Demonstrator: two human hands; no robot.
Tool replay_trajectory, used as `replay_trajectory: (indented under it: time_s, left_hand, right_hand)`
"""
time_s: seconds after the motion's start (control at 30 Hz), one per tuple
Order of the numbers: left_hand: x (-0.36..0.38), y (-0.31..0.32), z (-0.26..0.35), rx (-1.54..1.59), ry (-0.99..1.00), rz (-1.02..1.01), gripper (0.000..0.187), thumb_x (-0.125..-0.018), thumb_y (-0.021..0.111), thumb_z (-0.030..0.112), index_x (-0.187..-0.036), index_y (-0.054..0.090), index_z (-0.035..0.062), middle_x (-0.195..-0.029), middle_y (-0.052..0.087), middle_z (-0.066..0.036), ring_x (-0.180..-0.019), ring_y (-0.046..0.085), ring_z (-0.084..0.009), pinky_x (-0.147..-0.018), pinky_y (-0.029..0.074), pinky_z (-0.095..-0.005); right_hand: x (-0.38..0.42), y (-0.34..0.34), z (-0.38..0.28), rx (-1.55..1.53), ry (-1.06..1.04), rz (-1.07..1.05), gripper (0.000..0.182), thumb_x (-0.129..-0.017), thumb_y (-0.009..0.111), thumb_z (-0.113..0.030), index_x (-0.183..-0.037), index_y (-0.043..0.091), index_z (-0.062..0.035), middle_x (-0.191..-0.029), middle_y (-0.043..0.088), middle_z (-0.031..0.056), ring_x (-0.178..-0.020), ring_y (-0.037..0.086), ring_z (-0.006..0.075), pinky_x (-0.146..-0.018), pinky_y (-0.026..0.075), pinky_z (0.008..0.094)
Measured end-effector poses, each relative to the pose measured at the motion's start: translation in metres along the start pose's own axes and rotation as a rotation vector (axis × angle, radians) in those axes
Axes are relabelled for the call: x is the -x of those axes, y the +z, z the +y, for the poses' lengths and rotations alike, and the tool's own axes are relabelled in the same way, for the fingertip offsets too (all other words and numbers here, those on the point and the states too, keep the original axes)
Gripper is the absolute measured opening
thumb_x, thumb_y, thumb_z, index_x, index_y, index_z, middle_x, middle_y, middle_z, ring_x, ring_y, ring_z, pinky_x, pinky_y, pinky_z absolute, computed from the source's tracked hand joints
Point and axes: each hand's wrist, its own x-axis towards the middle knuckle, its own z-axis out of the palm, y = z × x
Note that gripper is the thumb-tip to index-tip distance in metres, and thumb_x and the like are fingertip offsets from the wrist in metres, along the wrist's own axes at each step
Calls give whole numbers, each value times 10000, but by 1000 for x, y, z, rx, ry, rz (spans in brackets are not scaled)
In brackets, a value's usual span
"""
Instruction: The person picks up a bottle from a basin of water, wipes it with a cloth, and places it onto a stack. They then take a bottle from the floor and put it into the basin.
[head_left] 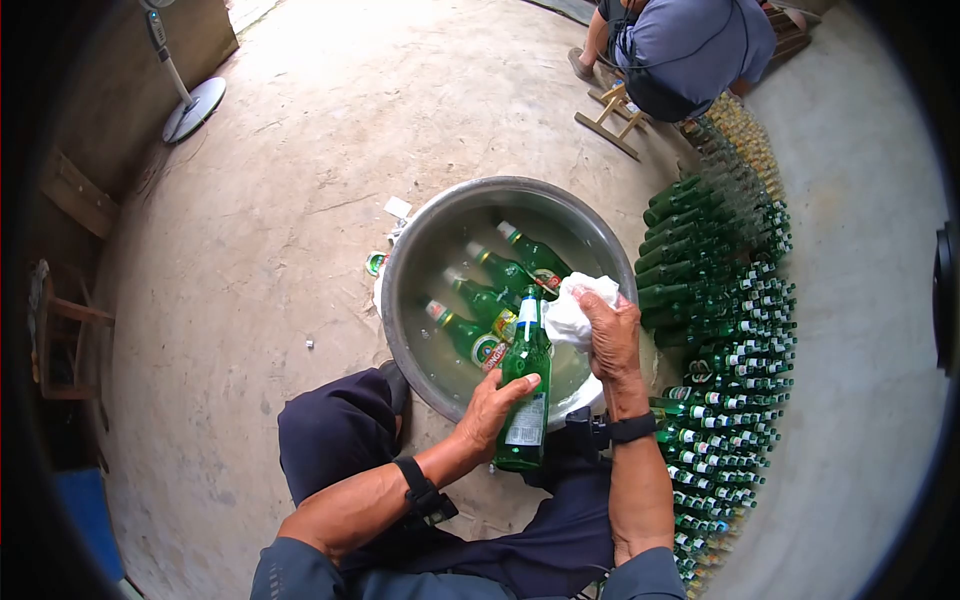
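My left hand (492, 405) is wrapped round the body of a green bottle (525, 430), which is held neck up over the near rim of a round metal basin (395, 325). A bunched white cloth (568, 322) is in my right hand (612, 335), just right of the bottle's neck. Cloudy water (430, 270) fills part of the basin. Several labelled green bottles lie in it, among them one at the lower left (465, 335) and one at the upper right (540, 258).
Many green bottles (715, 390) stand and lie in rows right of the basin. Another person (690, 45) sits on a wooden stool (612, 125) at the top right. A fan base (195, 108) stands at the upper left, a wooden chair (75, 335) at the left.
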Motion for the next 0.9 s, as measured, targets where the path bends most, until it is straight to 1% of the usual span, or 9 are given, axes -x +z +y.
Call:
replay_trajectory:
  time_s: [0.07, 0.2, 0.33, 0.57, 0.67, 0.73, 0.77, 0.83, 0.9]
  left_hand:
    - [-1, 0, -1, 2, 1, 2, 415, -878, 723, 330, -1157, 583, 56, -938, 618, -48, -801, 593, -147, -706, 500, -313]
    - [3, 5, 4, 15, -4, -12, 397, -889, 714, 327, -1149, 582, 58, -926, 618, -50, -779, 607, -153, -678, 520, -310]
    - [7, 7, 10, 37, -35, -52, 367, -907, 698, 319, -1143, 583, 63, -928, 619, -45, -785, 614, -150, -679, 528, -303]
    - [0, 1, 3, 62, -22, -42, 352, -922, 682, 342, -1134, 587, 78, -920, 606, -26, -767, 599, -127, -656, 517, -296]
    - [-1, 0, 3, 70, -11, -54, 356, -929, 670, 370, -1129, 589, 86, -921, 599, -22, -762, 594, -126, -652, 513, -294]
    - [-4, -4, 1, 98, -23, -98, 447, -941, 654, 428, -1230, 553, 102, -928, 640, -53, -761, 656, -164, -672, 569, -332]
    - [-6, -5, 0, 96, -24, -99, 447, -941, 654, 428, -1230, 553, 102, -928, 640, -53, -761, 656, -164, -672, 569, -332]
    - [-8, -4, 0, 103, -51, -70, 485, -959, 604, 525, -1190, 605, 98, -904, 656, -57, -744, 660, -156, -662, 573, -334]
    - [-5, 2, 5, 123, -63, -49, 468, -975, 585, 525, -1174, 601, 102, -885, 645, -36, -724, 645, -139, -641, 562, -310]
  right_hand:
    - [-4, -1, 8, 100, -52, 3, 212, -919, 697, -107, -1072, 699, 40, -934, 717, 55, -792, 664, 115, -718, 552, 271]
    - [-3, 4, 15, 250, -80, -17, 207, -950, 676, -116, -1086, 695, 39, -932, 718, 43, -790, 654, 98, -712, 546, 266]
    - [0, 8, 14, 200, -52, -58, 226, -951, 680, -132, -1113, 702, 24, -966, 726, 58, -820, 675, 111, -737, 555, 262]
    - [-1, -19, 12, 218, -79, 84, 217, -944, 685, -122, -1089, 694, 39, -931, 713, 40, -782, 657, 97, -698, 544, 260]
    - [3, -27, 10, 190, -70, 117, 219, -935, 695, -133, -1065, 702, 43, -927, 715, 43, -776, 654, 100, -692, 537, 266]
    - [8, -28, 10, 192, -76, 110, 218, -936, 694, -135, -1063, 703, 42, -928, 716, 41, -776, 654, 100, -692, 536, 267]
    - [9, -29, 10, 194, -83, 102, 218, -938, 693, -136, -1062, 704, 42, -929, 716, 38, -776, 653, 100, -693, 535, 268]
    - [11, -31, 13, 247, -86, 74, 220, -938, 694, -138, -1064, 706, 41, -921, 720, 40, -772, 652, 97, -691, 533, 267]
    - [10, -35, 19, 300, -89, 46, 222, -938, 694, -140, -1067, 708, 40, -913, 724, 42, -769, 651, 94, -689, 531, 267]
